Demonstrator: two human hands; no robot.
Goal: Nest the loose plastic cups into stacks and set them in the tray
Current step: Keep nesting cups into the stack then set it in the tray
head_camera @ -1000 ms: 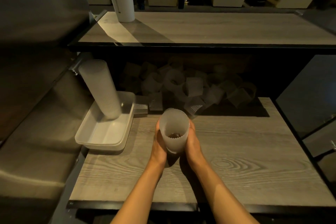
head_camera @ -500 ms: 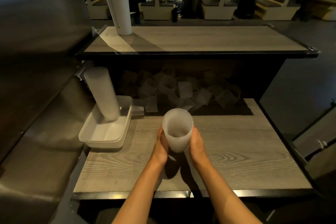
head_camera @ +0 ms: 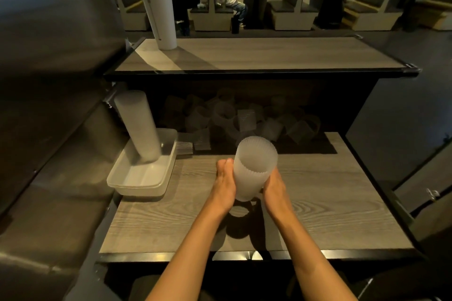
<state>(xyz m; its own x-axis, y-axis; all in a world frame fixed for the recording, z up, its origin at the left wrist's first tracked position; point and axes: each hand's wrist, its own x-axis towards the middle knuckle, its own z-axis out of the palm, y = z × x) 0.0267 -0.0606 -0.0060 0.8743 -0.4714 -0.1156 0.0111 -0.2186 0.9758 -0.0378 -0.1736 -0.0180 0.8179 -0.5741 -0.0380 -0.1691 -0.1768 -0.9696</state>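
A short stack of frosted ribbed cups stands lifted above the wooden table, mouth toward me. My left hand grips its left side and my right hand grips its right side low down. A tall stack of nested cups leans in the white plastic tray at the table's left edge. Several loose cups lie in a pile in the shadow under the upper shelf, behind the held stack.
An upper shelf overhangs the back of the table and carries a tall white cup stack. A metal wall runs along the left. People sit at booths in the background.
Both hands have raised the held cup stack off the table and slightly away from me. The camera view has tilted up, showing more of the room.
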